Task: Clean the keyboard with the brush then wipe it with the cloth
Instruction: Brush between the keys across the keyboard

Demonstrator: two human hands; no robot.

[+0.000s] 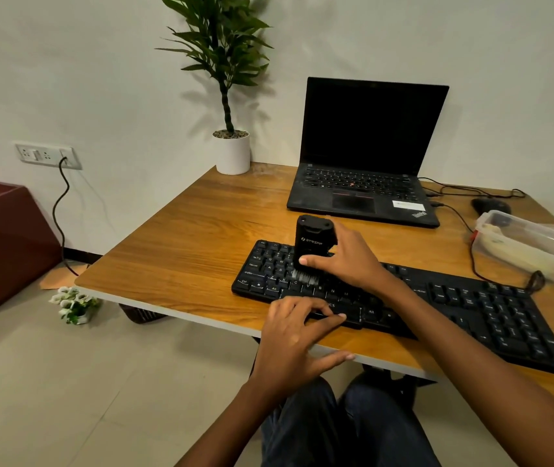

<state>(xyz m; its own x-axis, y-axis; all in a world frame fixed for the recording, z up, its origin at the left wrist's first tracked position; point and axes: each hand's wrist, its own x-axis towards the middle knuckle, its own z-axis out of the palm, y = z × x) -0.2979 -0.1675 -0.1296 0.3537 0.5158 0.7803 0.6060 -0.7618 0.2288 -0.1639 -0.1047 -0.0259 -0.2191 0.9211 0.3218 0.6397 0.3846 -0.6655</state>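
Pale wall [100,79] and tiled floor [66,382] frame a wooden surface [184,237] set into the corner. A dark red cabinet [6,237] stands against the wall on the left.

An open black laptop [369,129] with a dark screen sits at the back of the surface. The black keyboard [471,308] lies at an angle along the near edge, in front of the laptop. A tall leafy plant [225,45] rises from a white pot [232,153] at the back left corner; the pot is topped with small pebbles.

On the right, a clear plastic container [531,244] with red clips lies near the far end of the keyboard. Something pale yellow fills it, but through the cloudy wall it cannot be told what.

The left hand [292,342] rests its loosely spread fingers on the front row of the keyboard by the space bar, thumb held out over the edge of the surface. The right hand [353,261] grips the black brush [311,242] upright, thumb across its front. The bristles press down on the letter keys in the left half of the keyboard.

A black mouse [491,205] sits behind the container. A small pot of white flowers [75,305] stands on the floor under the left corner, and a black cable [60,210] hangs from a wall socket [48,156].
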